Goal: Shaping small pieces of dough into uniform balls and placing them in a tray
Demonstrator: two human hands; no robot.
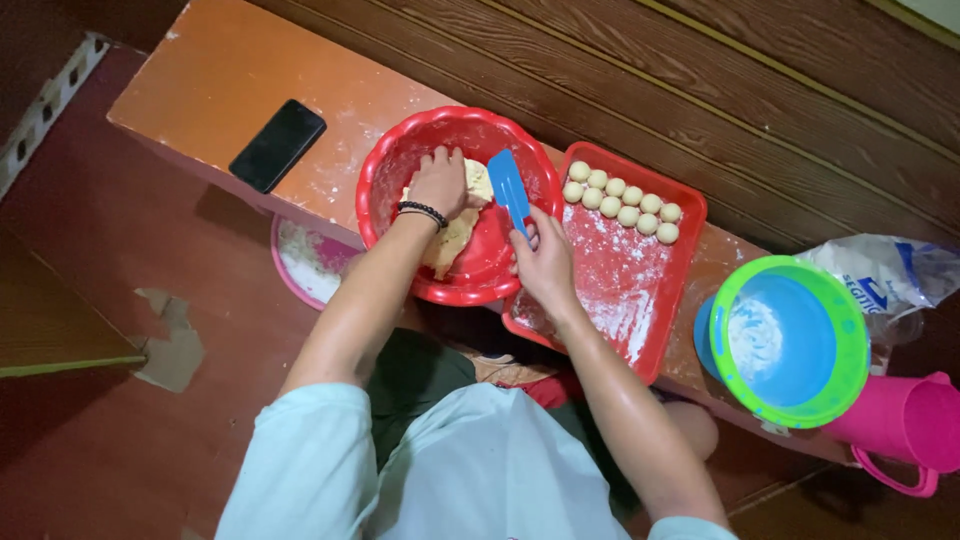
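Left hand closed, gripping soft, sticky pale dough lump from above; right hand pinching stiff blue plastic scraper at its lower edge; likely light.

Both arms bare from short pale sleeves, extended forward from the torso — forearms converging toward the red bowl, taken here as reference.

Left hand: inside the bowl, palm down, fingers curled and pressed onto the contents at the bowl's centre. Wrist bent slightly, wearing a dark beaded band. Forearm crosses the bowl's near rim.

Right hand: at the bowl's right edge, closed in a grip, thumb and fingers wrapped around a flat handle, the tool's blade reaching up into the bowl. Wrist straight — forearm angles back and outward from the bowl, elbow low.
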